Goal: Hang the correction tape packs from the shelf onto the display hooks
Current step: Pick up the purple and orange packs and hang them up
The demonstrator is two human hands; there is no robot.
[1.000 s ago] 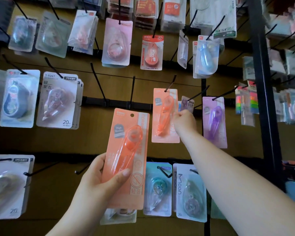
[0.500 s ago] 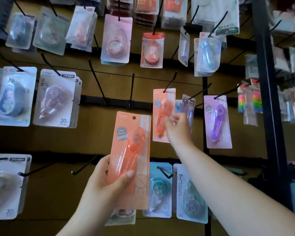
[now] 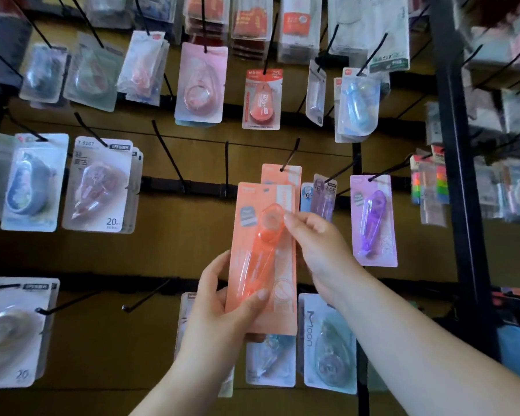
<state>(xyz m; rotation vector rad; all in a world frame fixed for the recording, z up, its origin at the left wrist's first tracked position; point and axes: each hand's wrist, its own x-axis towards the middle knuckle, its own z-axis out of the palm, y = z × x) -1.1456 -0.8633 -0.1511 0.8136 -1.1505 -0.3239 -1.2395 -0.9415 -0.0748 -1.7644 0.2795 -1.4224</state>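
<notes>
I see left hand (image 3: pixel 219 304) gripping the orange pack (image 3: pixel 252 259) at its bottom, right hand (image 3: pixel 318 244) pinching its side; misalign with the hook (image 3: pixel 289 154) and it knocks the 1 hung pack (image 3: pixel 291 177) off.

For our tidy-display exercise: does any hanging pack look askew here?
Yes. The small mauve pack between the hung orange pack and purple pack hangs twisted, not facing front.

The left forearm (image 3: pixel 186 379) and the right forearm (image 3: pixel 418 349) are bare skin as far as they show. The left hand (image 3: pixel 219 298) and right hand (image 3: pixel 318 244) are bare too, with slim fingers (image 3: pixel 258 295) and short, rounded, plain nails.
</notes>
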